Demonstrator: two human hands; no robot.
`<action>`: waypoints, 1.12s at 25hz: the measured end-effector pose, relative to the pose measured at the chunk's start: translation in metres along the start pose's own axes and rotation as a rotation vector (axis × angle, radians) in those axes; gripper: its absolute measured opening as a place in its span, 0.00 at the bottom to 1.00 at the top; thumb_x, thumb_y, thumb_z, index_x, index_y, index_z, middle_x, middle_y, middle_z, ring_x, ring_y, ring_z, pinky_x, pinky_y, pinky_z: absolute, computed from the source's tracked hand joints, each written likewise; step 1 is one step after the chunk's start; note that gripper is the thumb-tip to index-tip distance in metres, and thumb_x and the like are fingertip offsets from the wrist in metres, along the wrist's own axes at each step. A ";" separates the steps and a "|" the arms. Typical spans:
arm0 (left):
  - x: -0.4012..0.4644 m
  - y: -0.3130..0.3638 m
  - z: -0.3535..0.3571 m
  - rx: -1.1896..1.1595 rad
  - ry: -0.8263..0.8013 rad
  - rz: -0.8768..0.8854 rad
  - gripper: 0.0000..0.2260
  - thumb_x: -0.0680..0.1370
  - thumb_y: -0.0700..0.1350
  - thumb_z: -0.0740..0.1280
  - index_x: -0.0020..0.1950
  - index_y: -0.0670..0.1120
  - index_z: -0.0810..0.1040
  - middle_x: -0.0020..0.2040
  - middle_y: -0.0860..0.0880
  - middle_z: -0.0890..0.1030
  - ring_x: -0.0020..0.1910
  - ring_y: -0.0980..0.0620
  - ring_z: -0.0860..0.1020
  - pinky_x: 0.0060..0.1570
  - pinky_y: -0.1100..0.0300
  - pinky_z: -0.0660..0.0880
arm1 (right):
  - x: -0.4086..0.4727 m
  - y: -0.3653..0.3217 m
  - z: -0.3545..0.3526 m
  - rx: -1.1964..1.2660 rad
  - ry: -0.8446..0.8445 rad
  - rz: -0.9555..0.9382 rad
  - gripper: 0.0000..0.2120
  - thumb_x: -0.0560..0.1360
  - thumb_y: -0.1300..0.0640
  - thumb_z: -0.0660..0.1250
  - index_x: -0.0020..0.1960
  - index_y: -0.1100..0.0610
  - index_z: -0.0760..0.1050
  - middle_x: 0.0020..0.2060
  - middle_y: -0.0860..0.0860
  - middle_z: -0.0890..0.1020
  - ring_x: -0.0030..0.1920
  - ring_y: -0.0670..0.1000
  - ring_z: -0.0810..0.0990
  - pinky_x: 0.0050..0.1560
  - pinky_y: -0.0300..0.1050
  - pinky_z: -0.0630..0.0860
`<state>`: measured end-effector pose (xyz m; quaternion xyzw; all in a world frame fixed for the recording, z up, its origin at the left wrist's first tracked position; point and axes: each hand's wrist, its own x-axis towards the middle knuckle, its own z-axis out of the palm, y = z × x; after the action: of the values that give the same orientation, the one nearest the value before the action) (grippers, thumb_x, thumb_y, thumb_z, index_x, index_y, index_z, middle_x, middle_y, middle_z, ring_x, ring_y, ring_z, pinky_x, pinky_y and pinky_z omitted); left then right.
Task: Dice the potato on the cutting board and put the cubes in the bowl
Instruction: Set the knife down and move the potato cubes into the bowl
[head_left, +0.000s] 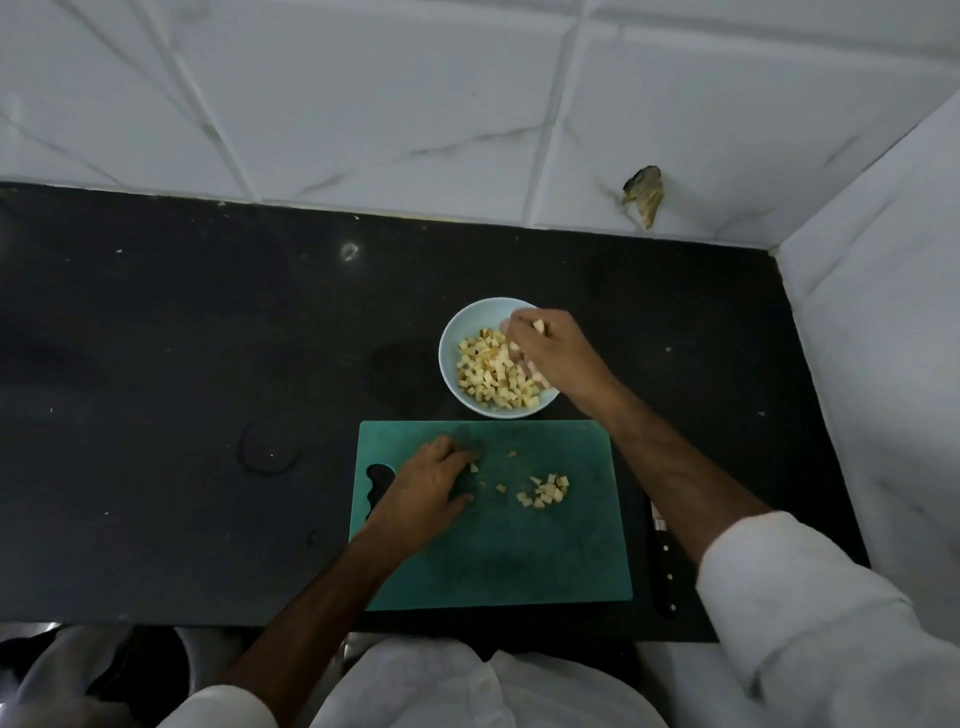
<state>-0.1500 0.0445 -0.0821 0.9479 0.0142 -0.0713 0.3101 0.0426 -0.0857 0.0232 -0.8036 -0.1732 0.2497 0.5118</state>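
A pale blue bowl (451, 343) on the black counter holds many potato cubes (491, 376). My right hand (550, 348) hovers over the bowl's right side, its fingers closed on a few cubes. Just in front lies a green cutting board (519, 551). A small heap of potato cubes (545, 489) sits on it, with a few stray bits to the left. My left hand (431, 486) rests palm down on the board's left part, fingers curled beside a stray cube (474, 467).
A knife (662, 561) with a black riveted handle lies on the counter along the board's right edge. White tiled walls close off the back and right side. The black counter (182, 389) stretches away to the left.
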 end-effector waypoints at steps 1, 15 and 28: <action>0.003 0.001 0.000 -0.002 -0.020 -0.003 0.26 0.73 0.43 0.75 0.70 0.45 0.75 0.61 0.46 0.74 0.61 0.46 0.74 0.64 0.50 0.74 | 0.011 -0.004 0.003 -0.104 0.081 -0.058 0.14 0.80 0.52 0.66 0.36 0.55 0.74 0.29 0.47 0.77 0.30 0.46 0.75 0.35 0.46 0.73; 0.028 0.019 0.014 -0.195 -0.075 -0.014 0.28 0.71 0.38 0.77 0.70 0.44 0.75 0.61 0.47 0.73 0.57 0.51 0.75 0.59 0.62 0.73 | 0.031 0.017 -0.006 0.634 0.260 0.181 0.16 0.85 0.50 0.62 0.43 0.60 0.75 0.24 0.49 0.69 0.24 0.47 0.66 0.26 0.41 0.65; 0.049 0.023 0.017 -0.166 -0.114 -0.064 0.24 0.70 0.32 0.72 0.66 0.43 0.78 0.56 0.45 0.75 0.50 0.52 0.74 0.52 0.65 0.68 | -0.117 0.107 0.000 -0.508 -0.211 0.250 0.32 0.66 0.57 0.82 0.63 0.57 0.68 0.57 0.48 0.65 0.55 0.49 0.74 0.52 0.45 0.74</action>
<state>-0.1024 0.0150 -0.0897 0.9125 0.0328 -0.1335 0.3852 -0.0505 -0.1932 -0.0476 -0.8906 -0.1822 0.3415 0.2387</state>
